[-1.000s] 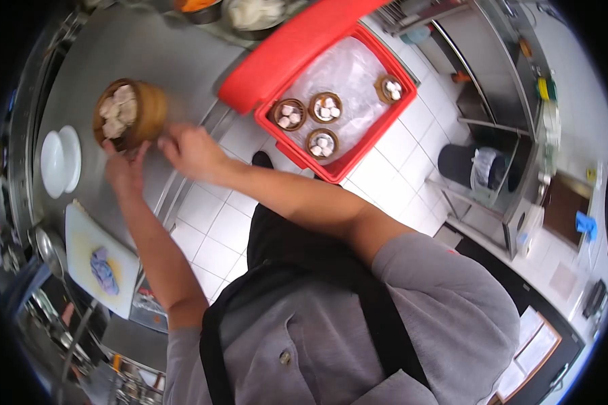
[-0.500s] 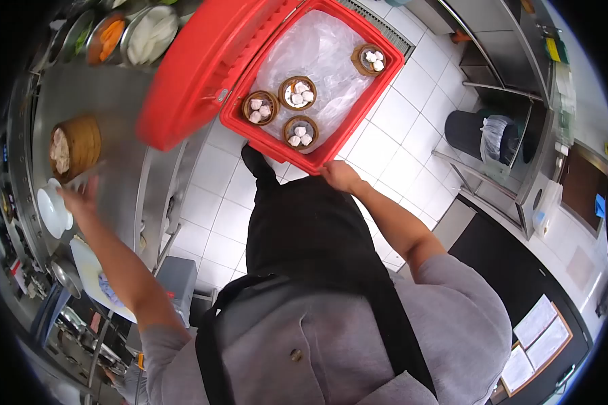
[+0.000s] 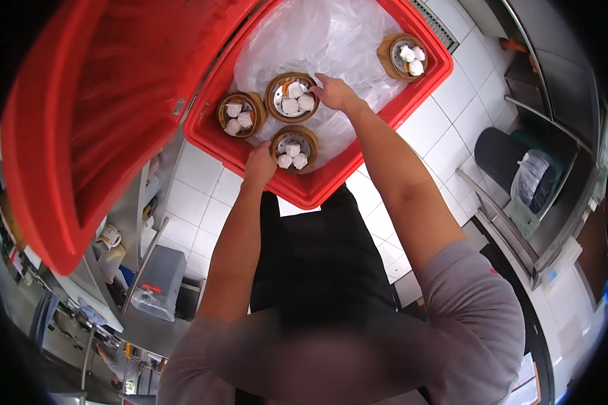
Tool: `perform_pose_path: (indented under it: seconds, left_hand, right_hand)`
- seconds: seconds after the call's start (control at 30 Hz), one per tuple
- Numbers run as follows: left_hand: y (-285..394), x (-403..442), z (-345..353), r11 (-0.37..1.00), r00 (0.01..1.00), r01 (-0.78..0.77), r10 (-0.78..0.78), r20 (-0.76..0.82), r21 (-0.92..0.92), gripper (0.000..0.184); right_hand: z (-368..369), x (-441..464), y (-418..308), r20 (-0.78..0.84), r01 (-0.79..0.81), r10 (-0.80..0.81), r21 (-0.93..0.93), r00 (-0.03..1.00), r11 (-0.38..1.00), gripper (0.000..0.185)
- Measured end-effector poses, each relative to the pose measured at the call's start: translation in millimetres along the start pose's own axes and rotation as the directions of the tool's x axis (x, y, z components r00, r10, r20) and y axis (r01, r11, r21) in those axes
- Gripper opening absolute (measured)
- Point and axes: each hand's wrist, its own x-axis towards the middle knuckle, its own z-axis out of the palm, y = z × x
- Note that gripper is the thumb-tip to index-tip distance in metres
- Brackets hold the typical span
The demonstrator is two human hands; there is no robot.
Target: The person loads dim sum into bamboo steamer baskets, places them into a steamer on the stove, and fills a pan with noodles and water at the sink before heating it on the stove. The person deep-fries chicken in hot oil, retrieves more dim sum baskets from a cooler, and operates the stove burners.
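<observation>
Both hands reach into the open red cooler box (image 3: 216,145), which is lined with clear plastic. My left hand (image 3: 261,162) touches the left side of the near bamboo steamer (image 3: 275,138), its fingers partly hidden by the rim. My right hand (image 3: 332,93) is at the right edge of the middle bamboo steamer (image 3: 270,111), thumb and fingers apart around its rim. A third steamer (image 3: 257,108) sits at the left wall, and a fourth (image 3: 385,57) stands in the far right corner. Each steamer holds white dumplings.
The raised red lid (image 3: 54,135) covers much of the left side. Below it are a steel shelf (image 3: 134,202) and a grey bin (image 3: 163,273). A black bin (image 3: 496,155) stands at the right. Part of another person (image 3: 118,364) shows at lower left.
My left hand has left the counter and moved to the near steamer. My right hand has gone from the box's front edge to the middle steamer. The box appears closer.
</observation>
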Motion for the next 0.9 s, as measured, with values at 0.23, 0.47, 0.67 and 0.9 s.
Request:
perform_pose_path:
  seconds: [0.23,0.47,0.67,0.9]
  left_hand:
    - [-18.4,42.8,40.9,0.938,0.940,0.328,-0.336,0.056,0.111,0.036]
    - [-13.5,18.7,28.3,0.964,0.967,0.236,-0.245,0.067,0.123,0.040]
    - [24.4,-51.6,-32.4,0.999,0.986,0.034,-0.029,-0.167,0.028,0.034]
    - [28.4,-232.6,-194.3,0.975,0.969,0.170,-0.191,-0.155,-0.143,0.025]
  right_hand:
    - [10.3,21.7,-15.3,0.055,0.010,-0.002,-0.149,0.998,0.989,0.031]
    - [-38.0,-22.5,-36.3,-0.002,0.028,-0.029,-0.162,1.000,0.986,0.030]
    - [-124.6,-123.9,-67.1,-0.144,0.010,-0.039,-0.200,0.989,0.980,0.030]
    - [-178.0,-256.4,-170.3,-0.048,0.057,-0.067,-0.189,0.997,0.980,0.031]
